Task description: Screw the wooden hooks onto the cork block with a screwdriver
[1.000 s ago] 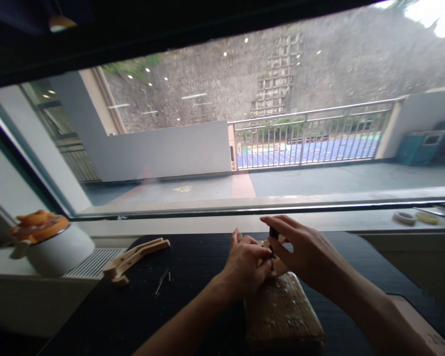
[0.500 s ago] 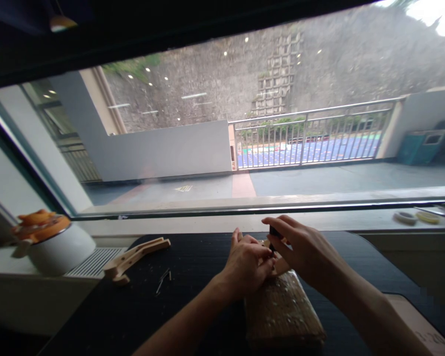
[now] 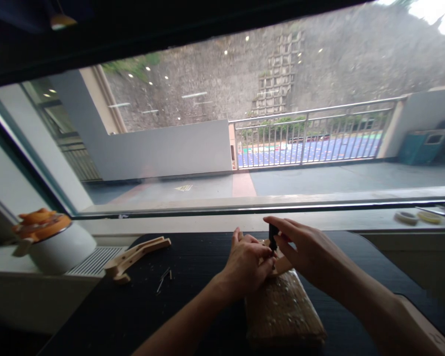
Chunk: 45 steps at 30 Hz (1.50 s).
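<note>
My left hand [image 3: 246, 267] is closed around a light wooden piece [image 3: 284, 266], pressing it at the far end of a brown wooden block [image 3: 285, 314] that seems wrapped in clear film. Small pale bits are scattered over the block. In the fingers of my right hand [image 3: 306, 244] is a short black-handled screwdriver [image 3: 273, 238], held upright with its lower end at the wooden piece beside my left fingertips. The tip itself is hidden by those fingers.
Left on the black table [image 3: 200, 247] lie a jointed wooden part [image 3: 137, 256] and thin bent metal pieces [image 3: 163, 281]. A white pot with an orange lid [image 3: 59, 242] stands on the sill. Tape rolls [image 3: 407, 217] sit far right. A device with a lit screen [image 3: 426, 321] is partly behind my right forearm.
My right hand has shifted slightly and its fingers have opened a little around the screwdriver, showing more of the black handle. My left hand and the wooden piece stay put.
</note>
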Tool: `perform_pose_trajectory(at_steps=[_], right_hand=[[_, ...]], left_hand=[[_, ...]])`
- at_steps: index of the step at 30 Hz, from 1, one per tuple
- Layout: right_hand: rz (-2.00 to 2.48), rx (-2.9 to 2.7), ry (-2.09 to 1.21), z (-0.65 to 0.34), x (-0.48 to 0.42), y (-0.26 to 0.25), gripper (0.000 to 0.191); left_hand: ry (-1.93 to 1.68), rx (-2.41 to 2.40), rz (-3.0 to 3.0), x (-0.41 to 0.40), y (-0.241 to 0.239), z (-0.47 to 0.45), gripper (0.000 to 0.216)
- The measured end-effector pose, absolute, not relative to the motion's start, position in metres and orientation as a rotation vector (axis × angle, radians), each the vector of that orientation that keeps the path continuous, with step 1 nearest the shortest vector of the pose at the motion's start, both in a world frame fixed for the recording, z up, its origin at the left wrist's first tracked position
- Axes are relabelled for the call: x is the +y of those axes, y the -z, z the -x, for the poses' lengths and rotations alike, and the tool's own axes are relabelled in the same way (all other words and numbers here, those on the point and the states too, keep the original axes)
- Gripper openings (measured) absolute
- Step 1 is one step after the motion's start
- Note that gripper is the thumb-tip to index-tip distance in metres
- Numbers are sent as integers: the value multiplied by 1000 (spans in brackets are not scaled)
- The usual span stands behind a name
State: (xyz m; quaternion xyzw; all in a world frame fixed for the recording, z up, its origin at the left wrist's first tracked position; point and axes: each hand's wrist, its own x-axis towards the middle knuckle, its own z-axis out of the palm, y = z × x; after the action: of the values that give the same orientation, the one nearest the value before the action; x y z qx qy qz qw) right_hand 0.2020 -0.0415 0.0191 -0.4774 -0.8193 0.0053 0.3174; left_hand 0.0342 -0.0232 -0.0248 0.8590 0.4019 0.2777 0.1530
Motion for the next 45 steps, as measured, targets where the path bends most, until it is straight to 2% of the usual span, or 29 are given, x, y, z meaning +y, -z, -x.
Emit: perform_pose_trajectory(at_steps=[10,26,34,45], right_hand=[[1258,-2123,96,-199,-44,-22,35],[1159,-2121,49,-198,-42,-23,29],[1187,-2136,61,-197,-43,-20,36],[1194,-2153,37,-198,-42,-18,33]], left_hand=[[-785,1162,-2451,-23,23,-34,11],[-789,1166,-2435,-23,22,-35,8],[-797,1168,-2433,-23,22,-35,9],[-813,1157,-2441,-22,24,-35,9]])
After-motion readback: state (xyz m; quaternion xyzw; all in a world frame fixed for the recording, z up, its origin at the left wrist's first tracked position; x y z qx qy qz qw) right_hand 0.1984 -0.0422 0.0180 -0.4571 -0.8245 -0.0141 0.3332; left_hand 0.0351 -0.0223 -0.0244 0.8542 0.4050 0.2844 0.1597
